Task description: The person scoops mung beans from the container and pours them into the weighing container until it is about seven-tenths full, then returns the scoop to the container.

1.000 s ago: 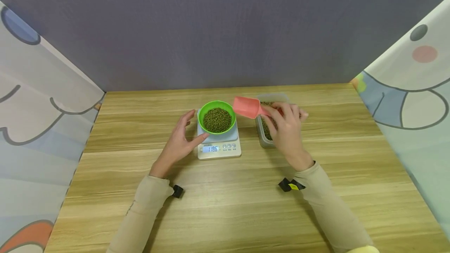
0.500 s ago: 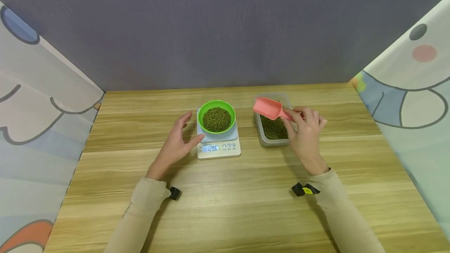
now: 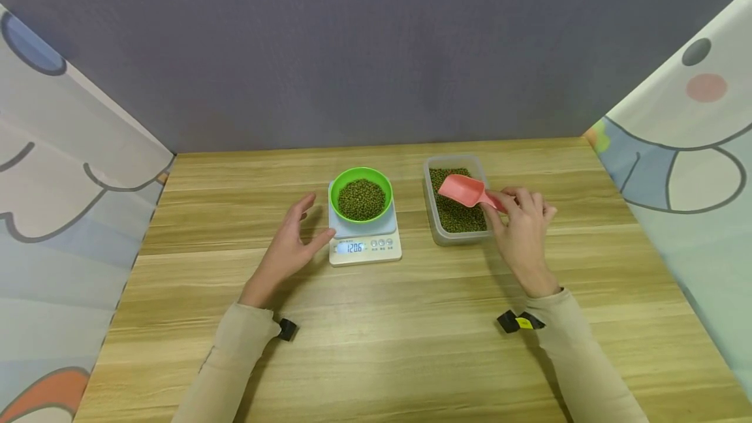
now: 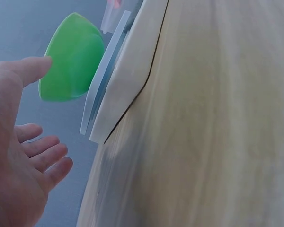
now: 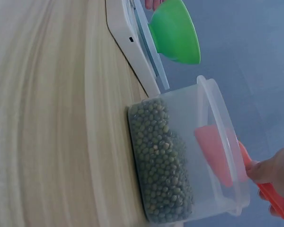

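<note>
A pink scoop (image 3: 463,189) is tilted inside the mouth of a clear plastic tub (image 3: 437,224), above the small green beans (image 5: 161,165) that partly fill it. My right hand (image 3: 519,234) pinches the scoop's handle at the tub's right side. A green bowl (image 3: 334,200) with beans in it stands on a white kitchen scale (image 3: 384,254), whose display reads 120.6. Just left of the bowl my left hand (image 3: 288,247) is held with thumb and fingers apart, gripping nothing. In the left wrist view the thumb overlaps the bowl (image 4: 73,59); contact cannot be told.
Everything stands on a wood-grain table (image 3: 376,344) with a grey wall (image 3: 376,51) behind it. Cartoon-printed cloths (image 3: 693,149) hang at both sides. The tub is to the right of the scale, with a gap between them.
My right hand has carried the scoop rightward from beside the bowl and down into the tub. The display went from 118.6 to 120.6. My left hand drew slightly away from the bowl.
</note>
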Available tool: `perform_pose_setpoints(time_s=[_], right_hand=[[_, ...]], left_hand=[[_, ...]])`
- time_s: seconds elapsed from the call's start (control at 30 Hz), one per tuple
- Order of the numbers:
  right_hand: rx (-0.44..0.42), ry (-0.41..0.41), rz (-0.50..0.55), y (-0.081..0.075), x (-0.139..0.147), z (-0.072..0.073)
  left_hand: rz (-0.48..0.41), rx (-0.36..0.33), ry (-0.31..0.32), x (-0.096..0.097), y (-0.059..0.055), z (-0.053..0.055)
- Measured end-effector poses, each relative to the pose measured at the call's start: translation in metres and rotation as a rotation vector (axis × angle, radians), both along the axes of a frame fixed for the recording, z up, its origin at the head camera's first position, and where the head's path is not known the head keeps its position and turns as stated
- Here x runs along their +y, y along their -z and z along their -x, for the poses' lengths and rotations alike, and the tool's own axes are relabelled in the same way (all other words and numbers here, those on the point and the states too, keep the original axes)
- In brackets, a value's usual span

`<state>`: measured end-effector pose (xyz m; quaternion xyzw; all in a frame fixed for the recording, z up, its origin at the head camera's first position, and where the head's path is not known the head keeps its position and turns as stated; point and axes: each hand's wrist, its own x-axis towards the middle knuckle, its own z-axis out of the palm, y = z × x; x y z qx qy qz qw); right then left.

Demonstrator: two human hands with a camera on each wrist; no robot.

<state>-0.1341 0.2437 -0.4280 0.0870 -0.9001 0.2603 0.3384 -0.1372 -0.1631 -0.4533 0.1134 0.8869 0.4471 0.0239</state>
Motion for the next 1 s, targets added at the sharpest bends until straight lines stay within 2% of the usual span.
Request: perform_pose_setpoints(time_s=[0.17, 0.47, 1.0], right_hand=[[-0.029, 0.0, -0.032, 0.0034, 0.0025, -0.0016], [-0.135, 0.012, -0.092, 0.0027, 0.0048, -0.0025], [-0.178, 0.025, -0.179, -0.0034, -0.0016, 0.0001]], left_hand=[[0.014, -0.022, -0.006, -0.002, 0.0013, -0.0026], [0.018, -0.019, -0.011, -0.0037, 0.0025, -0.0054], [0.017, -0.022, -0.014, -0.0055, 0.0032, -0.0065]])
